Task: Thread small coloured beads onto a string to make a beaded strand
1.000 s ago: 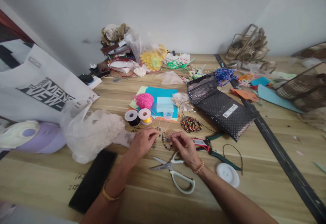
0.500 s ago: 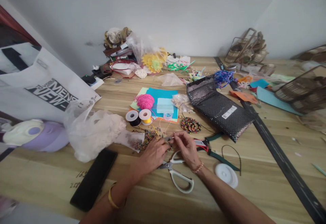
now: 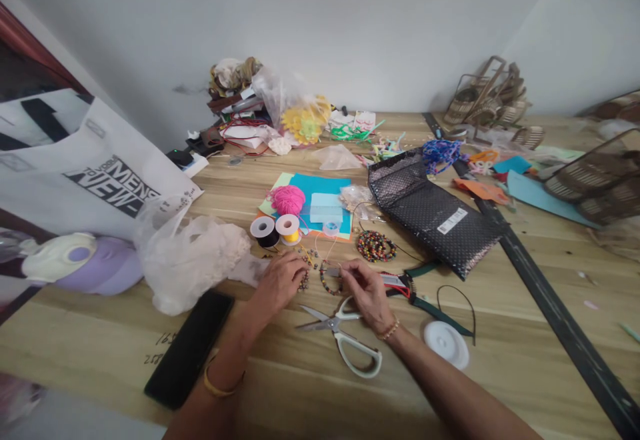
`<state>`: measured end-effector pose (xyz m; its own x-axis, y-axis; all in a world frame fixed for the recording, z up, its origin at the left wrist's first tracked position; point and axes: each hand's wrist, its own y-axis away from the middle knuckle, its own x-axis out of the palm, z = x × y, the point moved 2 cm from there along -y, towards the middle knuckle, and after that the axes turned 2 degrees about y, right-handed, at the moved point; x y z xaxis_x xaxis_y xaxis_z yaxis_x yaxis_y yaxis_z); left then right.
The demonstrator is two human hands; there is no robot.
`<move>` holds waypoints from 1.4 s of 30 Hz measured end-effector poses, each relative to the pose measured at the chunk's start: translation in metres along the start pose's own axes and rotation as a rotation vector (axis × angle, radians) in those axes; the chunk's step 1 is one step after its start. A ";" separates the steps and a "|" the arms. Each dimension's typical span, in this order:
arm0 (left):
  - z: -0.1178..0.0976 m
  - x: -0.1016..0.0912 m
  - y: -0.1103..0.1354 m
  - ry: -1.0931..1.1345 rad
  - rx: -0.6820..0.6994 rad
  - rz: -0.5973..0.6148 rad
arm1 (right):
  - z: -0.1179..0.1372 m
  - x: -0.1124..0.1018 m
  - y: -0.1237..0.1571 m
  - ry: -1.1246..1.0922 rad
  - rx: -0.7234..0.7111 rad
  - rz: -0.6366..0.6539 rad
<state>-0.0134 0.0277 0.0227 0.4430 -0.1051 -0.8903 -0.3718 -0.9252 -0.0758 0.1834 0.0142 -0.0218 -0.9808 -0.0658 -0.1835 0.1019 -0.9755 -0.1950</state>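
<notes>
My right hand (image 3: 367, 293) pinches the end of a thin string near its tip. A curved strand of small dark and coloured beads (image 3: 327, 285) hangs from that string and rests on the table. My left hand (image 3: 283, 280) is lowered over the pile of loose beads (image 3: 304, 281), its fingers bent and close together. Whatever lies between those fingertips is hidden. White-handled scissors (image 3: 333, 323) lie with blades apart below the hands. Beyond the right hand is a coil of strung multicoloured beads (image 3: 376, 246).
Black thread (image 3: 265, 232) and yellow thread (image 3: 289, 229) spools stand near pink yarn (image 3: 287, 200). A black phone (image 3: 190, 350) lies at left, beside a plastic bag (image 3: 190, 260). Green-handled pliers (image 3: 435, 313), a white spool (image 3: 447, 345) and a black bubble mailer (image 3: 435, 213) lie right.
My left hand has moved left, away from the right hand and onto the loose beads, uncovering the beaded strand and the scissor blades. My right hand keeps its pinch almost in place.
</notes>
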 end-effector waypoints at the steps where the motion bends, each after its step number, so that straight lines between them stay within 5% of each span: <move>1: 0.002 0.000 0.001 -0.017 0.004 0.004 | 0.001 0.000 0.001 0.018 -0.009 0.018; 8: 0.006 0.009 0.005 -0.027 0.073 0.088 | 0.008 0.000 0.002 0.076 -0.092 0.013; 28: -0.002 0.017 0.003 -0.060 0.065 0.078 | -0.001 -0.001 -0.001 0.007 0.008 -0.044; 36: -0.004 0.019 0.000 0.071 0.050 -0.012 | -0.005 -0.003 -0.001 -0.020 0.018 -0.095; 42: -0.005 0.019 0.000 0.373 -0.072 -0.107 | -0.002 -0.002 0.000 -0.044 0.014 -0.088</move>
<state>-0.0005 0.0242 0.0082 0.7470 -0.1199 -0.6540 -0.2551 -0.9600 -0.1153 0.1856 0.0148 -0.0235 -0.9923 0.0110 -0.1233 0.0133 -0.9808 -0.1948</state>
